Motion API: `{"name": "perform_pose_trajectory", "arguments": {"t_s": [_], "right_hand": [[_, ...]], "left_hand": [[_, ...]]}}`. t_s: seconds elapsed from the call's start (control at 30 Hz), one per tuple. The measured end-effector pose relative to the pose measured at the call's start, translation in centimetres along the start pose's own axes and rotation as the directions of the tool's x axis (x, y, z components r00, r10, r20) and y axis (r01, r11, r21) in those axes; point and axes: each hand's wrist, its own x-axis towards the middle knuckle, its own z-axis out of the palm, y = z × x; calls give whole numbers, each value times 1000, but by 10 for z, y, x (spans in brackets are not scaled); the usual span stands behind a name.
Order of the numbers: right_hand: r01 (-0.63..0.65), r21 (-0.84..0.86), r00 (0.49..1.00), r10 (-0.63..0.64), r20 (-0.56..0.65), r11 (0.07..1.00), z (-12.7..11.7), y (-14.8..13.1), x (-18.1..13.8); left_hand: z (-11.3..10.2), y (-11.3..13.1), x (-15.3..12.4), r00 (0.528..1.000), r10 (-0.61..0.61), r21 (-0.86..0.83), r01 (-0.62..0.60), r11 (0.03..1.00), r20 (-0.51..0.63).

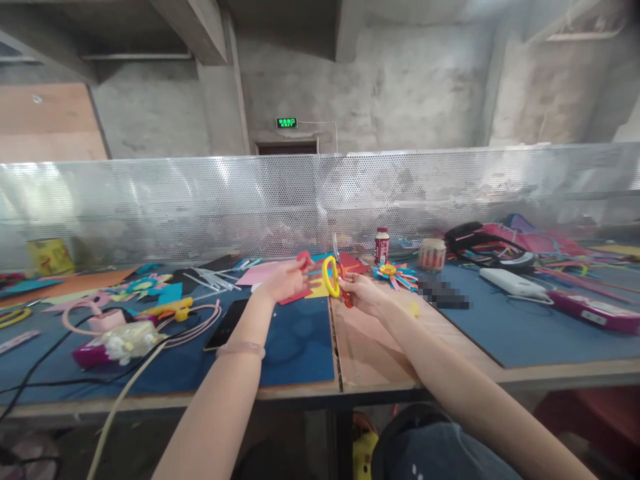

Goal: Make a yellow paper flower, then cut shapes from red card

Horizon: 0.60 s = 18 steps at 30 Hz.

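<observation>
My right hand (364,293) is closed on a pair of scissors (331,277) with one yellow and one orange-red handle loop. The blades point up and away from me. To the left, my left hand (286,281) has a small rounded red paper piece (303,258) at its fingertips, its other fingers loosely extended. Under and behind the hands lie coloured sheets: a pink sheet (256,274), a yellow piece (320,289) and red paper (356,262). A blue, pink and yellow paper flower (393,273) rests just right of the scissors.
A dark phone (227,325) lies by my left forearm. Power strips with cables stand at left (117,340) and right (593,311). At the back are a maroon bottle (381,246), a jar (433,254) and a perforated metal partition (200,207). White strips (213,279) lie left.
</observation>
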Motion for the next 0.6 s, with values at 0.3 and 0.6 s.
{"name": "perform_pose_trajectory", "arguments": {"t_s": [0.3, 0.6], "right_hand": [[116, -129, 983, -132, -126, 985, -16, 4, 9], [16, 82, 1000, -18, 23, 996, -1, -9, -4]], "left_hand": [[23, -11, 4, 990, -50, 100, 37, 994, 135], [11, -17, 16, 969, 208, 479, -119, 869, -136]]}}
